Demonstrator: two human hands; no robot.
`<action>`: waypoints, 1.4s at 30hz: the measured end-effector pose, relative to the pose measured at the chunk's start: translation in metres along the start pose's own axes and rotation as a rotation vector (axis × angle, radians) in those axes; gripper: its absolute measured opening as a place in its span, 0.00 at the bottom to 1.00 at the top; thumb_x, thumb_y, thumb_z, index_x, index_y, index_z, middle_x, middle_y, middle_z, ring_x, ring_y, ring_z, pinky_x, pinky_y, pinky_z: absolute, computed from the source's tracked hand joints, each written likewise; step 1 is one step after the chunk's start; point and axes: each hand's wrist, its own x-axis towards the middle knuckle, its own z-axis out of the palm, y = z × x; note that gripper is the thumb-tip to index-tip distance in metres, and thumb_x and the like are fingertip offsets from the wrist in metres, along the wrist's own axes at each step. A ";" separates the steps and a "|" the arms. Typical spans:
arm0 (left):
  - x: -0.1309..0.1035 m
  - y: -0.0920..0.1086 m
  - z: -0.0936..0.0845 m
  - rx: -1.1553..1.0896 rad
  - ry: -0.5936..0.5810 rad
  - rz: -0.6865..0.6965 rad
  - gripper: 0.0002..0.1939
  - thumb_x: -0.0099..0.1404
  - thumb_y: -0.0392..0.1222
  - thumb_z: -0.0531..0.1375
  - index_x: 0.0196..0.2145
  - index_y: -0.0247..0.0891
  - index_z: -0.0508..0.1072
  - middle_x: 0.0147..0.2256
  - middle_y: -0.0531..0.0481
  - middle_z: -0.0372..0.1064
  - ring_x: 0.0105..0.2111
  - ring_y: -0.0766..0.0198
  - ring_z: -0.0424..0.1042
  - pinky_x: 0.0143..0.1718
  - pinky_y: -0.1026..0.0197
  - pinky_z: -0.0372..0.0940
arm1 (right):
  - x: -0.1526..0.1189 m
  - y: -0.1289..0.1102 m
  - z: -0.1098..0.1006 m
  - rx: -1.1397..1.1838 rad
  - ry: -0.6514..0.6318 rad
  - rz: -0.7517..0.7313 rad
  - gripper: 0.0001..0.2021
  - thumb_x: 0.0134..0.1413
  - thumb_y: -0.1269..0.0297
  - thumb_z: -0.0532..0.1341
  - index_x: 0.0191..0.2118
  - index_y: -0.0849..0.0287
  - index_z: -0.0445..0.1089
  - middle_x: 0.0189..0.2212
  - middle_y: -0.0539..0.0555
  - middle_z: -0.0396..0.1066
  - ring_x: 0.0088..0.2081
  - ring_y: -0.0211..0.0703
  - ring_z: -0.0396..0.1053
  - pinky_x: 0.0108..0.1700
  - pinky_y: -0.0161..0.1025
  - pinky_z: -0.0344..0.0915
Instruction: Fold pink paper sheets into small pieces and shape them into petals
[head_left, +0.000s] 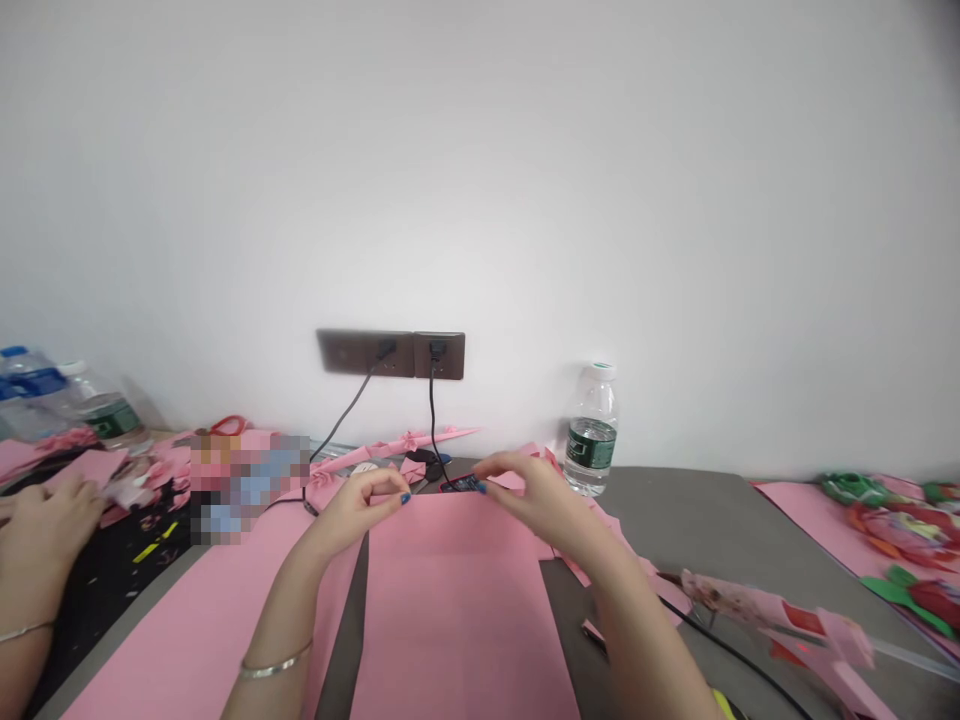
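A large sheet of pink paper [457, 600] lies in front of me with its long side toward me. My left hand [364, 510] pinches its far edge near the left corner, thumb against forefinger. At the same far edge, further right, my right hand [536, 500] has thumb and forefinger on the paper, its other fingers curved above. Just beyond the edge, partly hidden, is a dark device [459, 484] between the hands. Another pink sheet [217, 610] lies to the left, partly under my left forearm.
A water bottle [592, 430] stands by the wall at right. Two plugged cables [433, 410] hang from the socket plate [360, 353]. A glue gun wrapped in pink [772, 610] lies right, near craft flowers [911, 530]. At far left, another person's hand [49, 520] works among paper scraps.
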 end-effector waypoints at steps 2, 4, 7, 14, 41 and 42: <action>0.000 0.000 0.001 0.026 0.013 0.019 0.09 0.62 0.44 0.59 0.29 0.38 0.73 0.31 0.50 0.67 0.32 0.62 0.67 0.33 0.63 0.62 | 0.001 -0.005 0.016 -0.069 -0.068 -0.043 0.10 0.51 0.70 0.57 0.34 0.54 0.76 0.36 0.51 0.78 0.40 0.46 0.73 0.45 0.40 0.63; 0.000 0.001 0.001 0.043 0.011 0.022 0.09 0.63 0.44 0.58 0.30 0.38 0.74 0.32 0.49 0.70 0.35 0.60 0.69 0.36 0.62 0.64 | 0.002 -0.009 0.027 -0.154 -0.058 -0.032 0.11 0.50 0.74 0.56 0.30 0.54 0.75 0.30 0.49 0.77 0.35 0.44 0.72 0.42 0.39 0.62; 0.001 0.003 0.005 0.144 -0.005 0.043 0.08 0.62 0.43 0.58 0.32 0.39 0.76 0.37 0.46 0.74 0.43 0.55 0.70 0.44 0.57 0.64 | 0.003 -0.013 0.036 -0.236 -0.038 0.004 0.12 0.49 0.76 0.55 0.28 0.55 0.74 0.27 0.50 0.77 0.32 0.43 0.70 0.39 0.39 0.59; 0.002 0.016 0.031 0.439 -0.061 0.196 0.12 0.65 0.35 0.51 0.35 0.42 0.75 0.33 0.49 0.73 0.35 0.58 0.70 0.45 0.55 0.61 | 0.003 -0.022 0.052 -0.367 -0.044 0.007 0.14 0.50 0.79 0.53 0.24 0.57 0.70 0.24 0.51 0.74 0.27 0.40 0.66 0.42 0.39 0.55; -0.001 0.000 -0.003 0.089 0.316 0.178 0.12 0.67 0.42 0.51 0.32 0.38 0.72 0.34 0.46 0.74 0.37 0.58 0.72 0.41 0.59 0.65 | -0.020 0.008 -0.048 -0.198 0.081 0.142 0.10 0.52 0.62 0.55 0.24 0.54 0.70 0.26 0.52 0.72 0.27 0.44 0.66 0.29 0.37 0.59; 0.000 0.003 0.002 0.107 0.316 0.201 0.12 0.67 0.42 0.51 0.37 0.38 0.73 0.38 0.45 0.74 0.41 0.56 0.72 0.44 0.58 0.65 | -0.020 0.006 -0.046 -0.192 0.054 0.131 0.10 0.53 0.62 0.55 0.25 0.54 0.71 0.26 0.52 0.73 0.28 0.44 0.66 0.30 0.37 0.59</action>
